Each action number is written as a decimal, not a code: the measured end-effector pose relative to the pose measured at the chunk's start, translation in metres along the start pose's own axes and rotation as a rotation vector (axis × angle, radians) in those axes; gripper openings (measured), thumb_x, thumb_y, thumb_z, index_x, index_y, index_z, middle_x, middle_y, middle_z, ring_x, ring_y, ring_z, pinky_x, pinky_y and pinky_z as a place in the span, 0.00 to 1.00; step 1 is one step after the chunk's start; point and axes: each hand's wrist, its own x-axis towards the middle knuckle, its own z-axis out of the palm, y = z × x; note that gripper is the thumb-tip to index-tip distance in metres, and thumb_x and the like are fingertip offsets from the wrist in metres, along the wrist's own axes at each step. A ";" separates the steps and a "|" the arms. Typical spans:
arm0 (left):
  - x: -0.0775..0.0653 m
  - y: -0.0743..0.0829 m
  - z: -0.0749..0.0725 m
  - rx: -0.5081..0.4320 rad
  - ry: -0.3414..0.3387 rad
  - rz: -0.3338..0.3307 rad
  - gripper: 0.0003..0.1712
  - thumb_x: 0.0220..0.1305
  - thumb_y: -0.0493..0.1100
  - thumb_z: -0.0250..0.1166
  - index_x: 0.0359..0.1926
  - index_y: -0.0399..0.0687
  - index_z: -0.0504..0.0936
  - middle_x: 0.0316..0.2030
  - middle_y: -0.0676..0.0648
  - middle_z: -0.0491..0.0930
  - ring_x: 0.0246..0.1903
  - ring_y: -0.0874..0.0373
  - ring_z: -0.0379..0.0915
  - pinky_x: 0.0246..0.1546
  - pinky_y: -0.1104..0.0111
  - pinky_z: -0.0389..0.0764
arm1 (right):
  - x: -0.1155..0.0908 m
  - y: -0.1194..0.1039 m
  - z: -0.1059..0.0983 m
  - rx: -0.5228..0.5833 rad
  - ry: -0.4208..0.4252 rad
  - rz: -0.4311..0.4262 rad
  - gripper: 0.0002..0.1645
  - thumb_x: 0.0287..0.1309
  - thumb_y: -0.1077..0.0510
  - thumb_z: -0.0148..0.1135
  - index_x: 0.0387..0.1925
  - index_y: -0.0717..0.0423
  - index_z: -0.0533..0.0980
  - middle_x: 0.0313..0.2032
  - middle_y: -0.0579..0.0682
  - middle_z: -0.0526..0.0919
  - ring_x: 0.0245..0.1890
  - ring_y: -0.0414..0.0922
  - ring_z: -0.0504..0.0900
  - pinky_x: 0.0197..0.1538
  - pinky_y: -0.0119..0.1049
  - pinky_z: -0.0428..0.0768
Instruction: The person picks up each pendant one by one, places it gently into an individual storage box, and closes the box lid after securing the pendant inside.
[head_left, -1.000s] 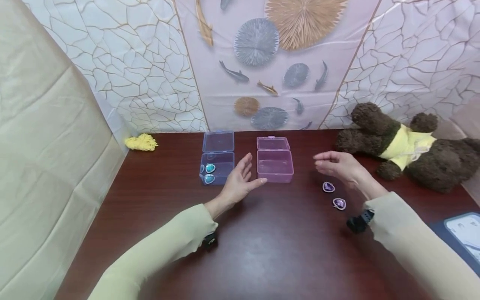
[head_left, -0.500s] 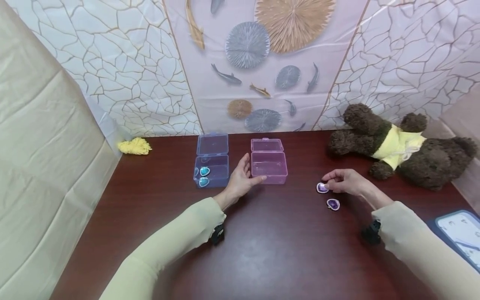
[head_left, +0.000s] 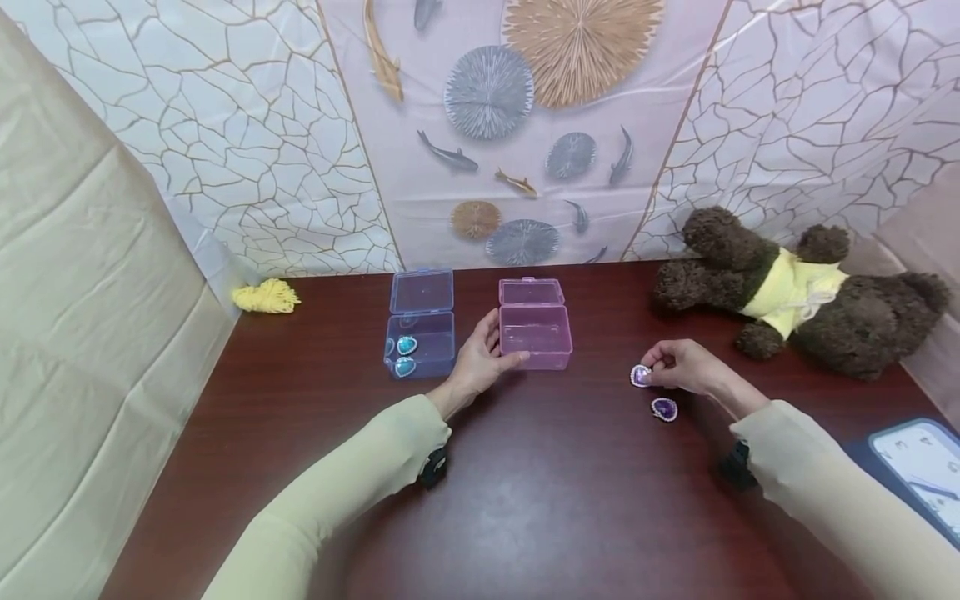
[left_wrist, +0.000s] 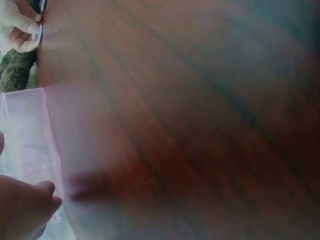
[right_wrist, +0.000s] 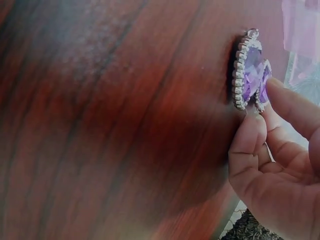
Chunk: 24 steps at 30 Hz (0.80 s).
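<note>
My left hand [head_left: 476, 364] holds the open pink plastic box [head_left: 553, 361] at its front left corner, thumb on the front wall and fingers along the left side. No object shows inside that box. To the right, my right hand [head_left: 688, 365] pinches a purple heart-shaped gem [head_left: 640, 376] with a sparkling silver rim between thumb and fingers, at the tabletop. Just in front of it lies a second purple heart gem [head_left: 664, 409], which appears larger and nearer in the right wrist view. Whether the pinched gem is fully lifted I cannot tell.
Left of the pink box stands an open blue plastic box [head_left: 438, 358] with two teal gems [head_left: 406, 356] in it. A brown plush toy [head_left: 847, 329] in yellow lies at back right, a phone-like tablet [head_left: 918, 462] at right, yellow yarn [head_left: 266, 297] at back left.
My right hand has come down onto the farther purple gem and now pinches it. My left hand has closed in on the pink box's corner. The whole view has shifted slightly.
</note>
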 end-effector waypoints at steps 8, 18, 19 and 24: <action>0.002 -0.004 0.002 0.020 0.019 -0.001 0.47 0.54 0.31 0.68 0.71 0.41 0.53 0.69 0.42 0.59 0.68 0.51 0.57 0.65 0.62 0.64 | 0.000 -0.003 0.000 -0.007 0.000 0.019 0.15 0.50 0.68 0.65 0.34 0.75 0.70 0.20 0.45 0.73 0.19 0.32 0.70 0.22 0.28 0.74; 0.001 -0.004 0.006 0.007 0.031 0.025 0.45 0.55 0.30 0.66 0.71 0.40 0.54 0.69 0.41 0.59 0.68 0.50 0.56 0.66 0.61 0.63 | 0.025 -0.047 0.004 0.519 0.078 -0.031 0.06 0.59 0.71 0.56 0.38 0.69 0.68 0.25 0.43 0.80 0.27 0.34 0.82 0.36 0.30 0.84; 0.001 -0.004 0.007 0.003 0.035 0.027 0.45 0.55 0.30 0.66 0.71 0.40 0.54 0.69 0.41 0.59 0.68 0.50 0.55 0.66 0.61 0.63 | 0.030 -0.056 0.008 0.549 0.074 -0.039 0.07 0.59 0.71 0.56 0.39 0.69 0.68 0.26 0.43 0.80 0.28 0.35 0.82 0.38 0.31 0.84; 0.000 -0.006 0.010 -0.004 0.043 0.024 0.45 0.57 0.30 0.65 0.71 0.39 0.52 0.70 0.40 0.57 0.68 0.49 0.54 0.66 0.62 0.62 | 0.058 -0.092 0.034 0.502 0.025 -0.043 0.15 0.60 0.70 0.56 0.46 0.76 0.67 0.29 0.46 0.78 0.28 0.37 0.81 0.40 0.31 0.84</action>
